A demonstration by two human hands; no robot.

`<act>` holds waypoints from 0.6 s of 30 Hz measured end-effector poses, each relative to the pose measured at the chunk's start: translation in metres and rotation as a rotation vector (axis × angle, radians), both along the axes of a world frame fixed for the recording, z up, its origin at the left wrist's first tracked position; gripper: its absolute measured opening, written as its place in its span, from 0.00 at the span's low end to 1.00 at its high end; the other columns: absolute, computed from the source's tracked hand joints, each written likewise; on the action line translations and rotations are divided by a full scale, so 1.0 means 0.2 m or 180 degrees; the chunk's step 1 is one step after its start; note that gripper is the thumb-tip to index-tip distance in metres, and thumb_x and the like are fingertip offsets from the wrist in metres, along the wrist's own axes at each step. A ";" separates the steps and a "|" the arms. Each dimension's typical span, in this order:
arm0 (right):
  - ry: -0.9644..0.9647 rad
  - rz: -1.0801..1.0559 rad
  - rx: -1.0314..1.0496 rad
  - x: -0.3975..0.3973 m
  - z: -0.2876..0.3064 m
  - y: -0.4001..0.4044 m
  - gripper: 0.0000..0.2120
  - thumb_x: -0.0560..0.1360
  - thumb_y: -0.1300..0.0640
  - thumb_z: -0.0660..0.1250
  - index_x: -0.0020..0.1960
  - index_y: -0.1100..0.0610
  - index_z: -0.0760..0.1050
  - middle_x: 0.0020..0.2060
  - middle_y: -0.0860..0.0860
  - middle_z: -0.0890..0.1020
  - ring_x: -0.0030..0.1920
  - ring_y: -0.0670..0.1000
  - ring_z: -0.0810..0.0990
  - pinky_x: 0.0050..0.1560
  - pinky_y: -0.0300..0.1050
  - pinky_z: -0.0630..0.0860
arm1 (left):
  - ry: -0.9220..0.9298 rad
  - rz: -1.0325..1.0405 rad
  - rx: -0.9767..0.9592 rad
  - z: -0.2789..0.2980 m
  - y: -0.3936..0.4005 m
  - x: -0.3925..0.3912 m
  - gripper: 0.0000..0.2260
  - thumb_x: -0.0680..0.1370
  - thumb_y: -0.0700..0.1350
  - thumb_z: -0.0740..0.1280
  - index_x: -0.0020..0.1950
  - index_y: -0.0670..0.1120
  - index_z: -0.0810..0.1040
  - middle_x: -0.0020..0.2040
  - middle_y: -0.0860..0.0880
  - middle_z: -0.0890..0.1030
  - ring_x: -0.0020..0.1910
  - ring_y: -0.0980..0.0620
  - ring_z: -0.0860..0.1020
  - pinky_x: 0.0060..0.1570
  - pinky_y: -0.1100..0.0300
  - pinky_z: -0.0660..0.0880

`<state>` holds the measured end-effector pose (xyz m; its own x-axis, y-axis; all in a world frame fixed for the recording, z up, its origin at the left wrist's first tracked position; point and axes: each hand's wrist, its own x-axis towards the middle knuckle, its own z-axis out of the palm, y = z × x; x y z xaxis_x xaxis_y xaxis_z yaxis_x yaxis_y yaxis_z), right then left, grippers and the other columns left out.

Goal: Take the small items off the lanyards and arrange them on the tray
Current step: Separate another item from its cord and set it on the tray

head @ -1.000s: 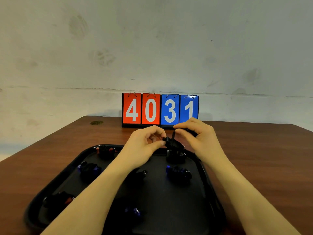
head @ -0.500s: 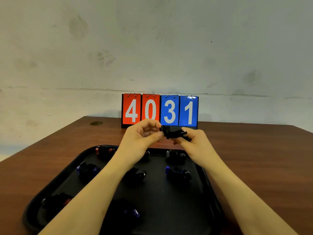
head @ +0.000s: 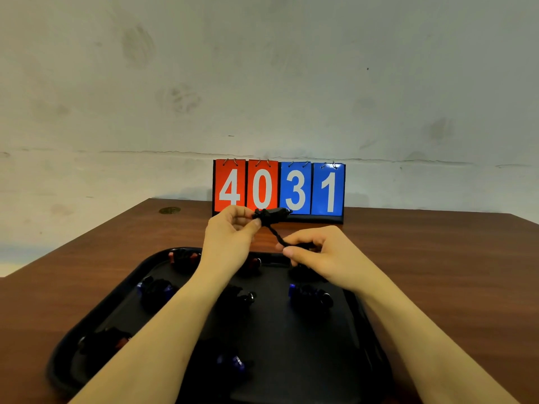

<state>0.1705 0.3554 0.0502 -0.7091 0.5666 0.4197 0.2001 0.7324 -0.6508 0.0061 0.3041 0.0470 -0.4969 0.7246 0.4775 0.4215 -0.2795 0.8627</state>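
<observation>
Left hand (head: 230,240) pinches small black item (head: 272,214) above far edge of black plastic tray (head: 96,319); right hand (head: 320,255) pinches black braided lanyard (head: 275,235), pulling taut, likely to detach it.

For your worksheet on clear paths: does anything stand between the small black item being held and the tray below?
Nothing visible does: the small black item, pinched by the left hand, hangs above the tray's far end.

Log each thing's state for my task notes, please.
left hand: raised, pinching the small black item
right hand: gripping the black lanyard cord
cord: stretched between both hands, attached to the item
tray: flat on table, holding several bundles
scoreboard: upright, reads 4031
</observation>
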 end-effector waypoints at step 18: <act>0.0660 -0.0836 0.1727 0.02 -0.02 0.07 0.07 0.73 0.57 0.66 0.49 0.56 0.81 0.41 0.48 0.79 0.43 0.50 0.78 0.45 0.49 0.77 | 0.1159 -0.0344 -0.0315 -0.03 0.00 0.01 0.06 0.75 0.38 0.67 0.45 0.49 0.75 0.38 0.55 0.76 0.32 0.66 0.73 0.36 0.78 0.69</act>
<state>0.1738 0.3686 0.0461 -0.4484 0.3788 0.8096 0.3276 0.9124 -0.2454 0.0089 0.3038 0.0417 -0.2261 0.8149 0.5337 0.6777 -0.2620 0.6871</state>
